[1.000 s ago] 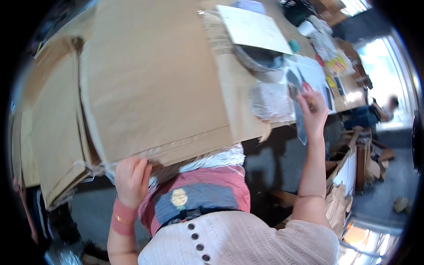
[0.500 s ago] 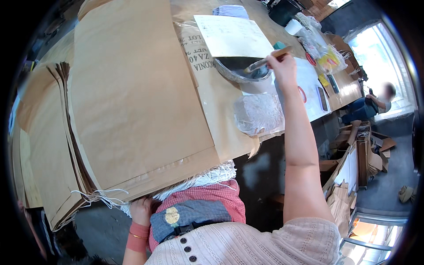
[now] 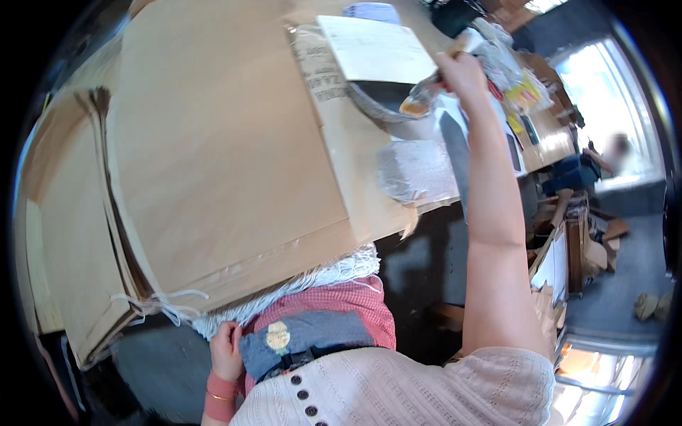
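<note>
brown paper sheets (image 3: 227, 156) lie ahead of the left hand (image 3: 226, 349) in the head view; its fingers curl beside white strings (image 3: 344, 268), any hold cannot be determined. right hand (image 3: 463, 77) closed round a brush (image 3: 420, 104), bristles blurred, at the rim of a bowl (image 3: 371, 106) just left of that hand.

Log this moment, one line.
right hand: holds brush at bowl rim; left hand: at apron, grip unclear; brown paper stack: on table
</note>
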Motion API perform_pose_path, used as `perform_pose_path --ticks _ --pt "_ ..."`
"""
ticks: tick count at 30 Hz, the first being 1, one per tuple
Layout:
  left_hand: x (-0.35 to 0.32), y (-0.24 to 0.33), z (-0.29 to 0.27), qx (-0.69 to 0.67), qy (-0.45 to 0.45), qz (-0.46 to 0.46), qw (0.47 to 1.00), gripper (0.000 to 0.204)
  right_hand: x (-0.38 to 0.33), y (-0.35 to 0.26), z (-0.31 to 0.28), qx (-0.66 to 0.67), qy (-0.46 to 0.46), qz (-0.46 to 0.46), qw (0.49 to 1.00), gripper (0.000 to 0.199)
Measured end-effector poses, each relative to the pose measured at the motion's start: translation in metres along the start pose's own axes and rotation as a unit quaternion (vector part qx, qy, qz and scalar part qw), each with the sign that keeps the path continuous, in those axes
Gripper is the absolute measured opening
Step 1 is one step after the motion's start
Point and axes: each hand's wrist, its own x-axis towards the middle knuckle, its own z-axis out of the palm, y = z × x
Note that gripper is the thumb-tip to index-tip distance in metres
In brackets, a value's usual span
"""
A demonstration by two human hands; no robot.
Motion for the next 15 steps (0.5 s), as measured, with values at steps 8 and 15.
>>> perform_pose_path --ticks 8,15 --pt "0.021 0.036 -0.056 0.241 0.094 0.214 0.942 0.012 -0.24 -0.108 0.028 0.569 -0.096 -0.19 0.794 0.019" --pt "0.051 0.032 -0.07 0.334 0.095 0.156 0.925 0.012 -0.285 -0.189 0.088 0.383 -0.251 -0.417 0.785 0.019"
